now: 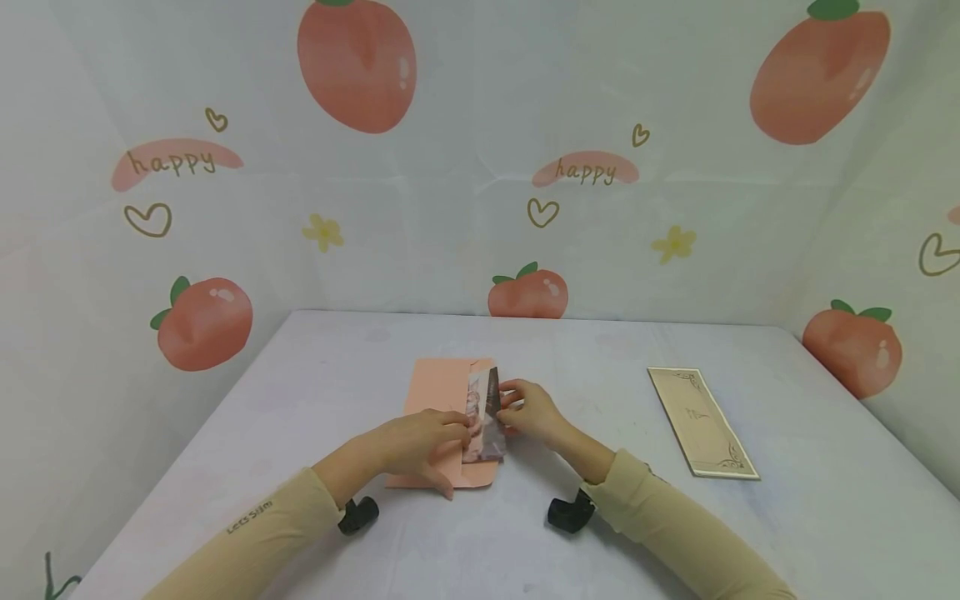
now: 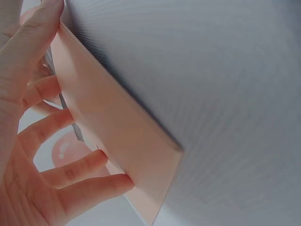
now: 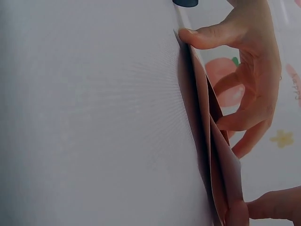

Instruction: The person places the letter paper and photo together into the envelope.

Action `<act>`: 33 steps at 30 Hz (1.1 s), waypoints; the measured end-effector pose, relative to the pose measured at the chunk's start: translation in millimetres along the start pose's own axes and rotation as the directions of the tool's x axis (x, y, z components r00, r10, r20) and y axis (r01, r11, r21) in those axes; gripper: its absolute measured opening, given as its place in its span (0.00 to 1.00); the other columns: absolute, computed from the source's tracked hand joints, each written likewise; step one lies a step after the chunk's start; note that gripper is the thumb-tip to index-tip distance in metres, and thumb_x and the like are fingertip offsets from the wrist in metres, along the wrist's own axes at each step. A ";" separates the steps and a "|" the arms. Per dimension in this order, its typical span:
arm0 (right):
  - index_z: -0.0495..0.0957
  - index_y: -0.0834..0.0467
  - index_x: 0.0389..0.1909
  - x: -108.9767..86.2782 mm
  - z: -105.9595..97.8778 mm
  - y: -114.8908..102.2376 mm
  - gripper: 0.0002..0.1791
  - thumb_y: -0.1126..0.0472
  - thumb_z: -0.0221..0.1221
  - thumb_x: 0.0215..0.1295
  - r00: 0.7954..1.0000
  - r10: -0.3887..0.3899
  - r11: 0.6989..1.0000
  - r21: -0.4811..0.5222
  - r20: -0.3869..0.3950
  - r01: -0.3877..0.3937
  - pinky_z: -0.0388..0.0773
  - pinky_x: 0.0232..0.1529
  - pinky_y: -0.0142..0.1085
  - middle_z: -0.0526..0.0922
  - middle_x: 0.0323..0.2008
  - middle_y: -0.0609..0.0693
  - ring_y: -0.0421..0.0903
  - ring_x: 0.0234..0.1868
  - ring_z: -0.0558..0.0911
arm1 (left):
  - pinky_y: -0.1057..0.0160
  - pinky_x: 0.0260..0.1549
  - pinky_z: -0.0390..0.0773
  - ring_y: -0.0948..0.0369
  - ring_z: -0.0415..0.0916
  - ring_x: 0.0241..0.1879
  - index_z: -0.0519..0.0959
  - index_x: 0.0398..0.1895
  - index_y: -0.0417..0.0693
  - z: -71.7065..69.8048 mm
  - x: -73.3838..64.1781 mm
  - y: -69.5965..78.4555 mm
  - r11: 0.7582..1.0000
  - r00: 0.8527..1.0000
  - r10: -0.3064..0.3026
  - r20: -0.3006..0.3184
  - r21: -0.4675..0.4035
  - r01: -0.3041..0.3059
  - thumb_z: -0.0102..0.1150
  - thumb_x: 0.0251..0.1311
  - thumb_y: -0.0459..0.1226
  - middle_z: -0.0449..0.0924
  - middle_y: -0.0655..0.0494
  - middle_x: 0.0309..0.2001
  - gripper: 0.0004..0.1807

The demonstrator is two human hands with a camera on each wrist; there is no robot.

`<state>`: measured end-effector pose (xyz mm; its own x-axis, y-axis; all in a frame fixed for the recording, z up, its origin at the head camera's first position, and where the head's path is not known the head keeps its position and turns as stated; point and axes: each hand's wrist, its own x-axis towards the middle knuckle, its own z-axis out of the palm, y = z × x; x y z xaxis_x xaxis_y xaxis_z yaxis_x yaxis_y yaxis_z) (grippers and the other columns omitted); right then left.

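A peach-coloured envelope (image 1: 441, 383) lies flat on the table, its opening towards the right. A printed photo (image 1: 492, 429) projects from that side, its left part covered by the envelope. My left hand (image 1: 422, 437) rests on the envelope, fingers spread over its front and thumb near the lower edge. In the left wrist view its fingertips (image 2: 124, 181) touch the envelope's surface. My right hand (image 1: 534, 412) pinches the photo's right edge between thumb and fingers. The right wrist view shows the envelope's mouth (image 3: 207, 122) gaping, with the photo (image 3: 230, 165) rising out of it.
A beige card (image 1: 701, 421) with dark corner ornaments lies to the right on the white table (image 1: 600, 358). A fruit-patterned curtain (image 1: 420, 192) hangs behind the table. Black wrist devices (image 1: 572, 511) sit under both forearms.
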<state>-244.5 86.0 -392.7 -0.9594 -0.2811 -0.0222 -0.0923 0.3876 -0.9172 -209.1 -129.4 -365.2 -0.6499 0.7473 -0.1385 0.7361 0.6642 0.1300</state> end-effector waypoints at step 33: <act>0.69 0.72 0.55 0.2 13.2 -7.5 0.28 0.77 0.62 0.49 0.999 -0.025 0.998 -0.060 -0.020 0.024 0.79 0.28 0.30 0.77 0.42 0.62 0.47 0.37 0.82 | 0.50 0.58 0.72 0.48 0.68 0.61 0.73 0.47 0.53 -0.9 -2.9 0.2 0.998 0.998 0.053 -0.047 -0.027 -0.054 0.65 0.44 0.60 0.70 0.51 0.61 0.31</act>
<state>-240.5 71.5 -391.0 -0.9619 -0.2733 0.0087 -0.1311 0.4330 -0.8918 -207.2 -131.4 -363.9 -0.6183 0.7813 -0.0852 0.7649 0.6231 0.1634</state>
